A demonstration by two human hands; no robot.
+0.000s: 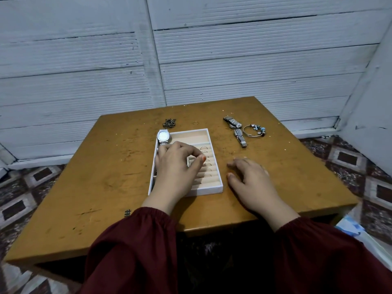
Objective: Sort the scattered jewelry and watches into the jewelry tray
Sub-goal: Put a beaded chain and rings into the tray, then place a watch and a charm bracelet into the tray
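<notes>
A white jewelry tray (212, 188) with a beige lining lies at the table's middle. Several rings (204, 147) stand in the slots of its right side. My left hand (177, 166) is curled over the tray's left side, its fingertips on the band of a silver watch (163, 136). The watch's face tilts up at the tray's far left corner. My right hand (250, 177) rests flat on the table just right of the tray, fingers apart and holding nothing. Behind the tray lie a dark chain (169, 122) and a thin gold ring (196, 123).
At the far right of the wooden table (101, 177) lie a second silver watch (237, 130) and a charm bracelet (254, 130) with blue beads. A white panelled wall stands close behind the table. Patterned floor shows on both sides.
</notes>
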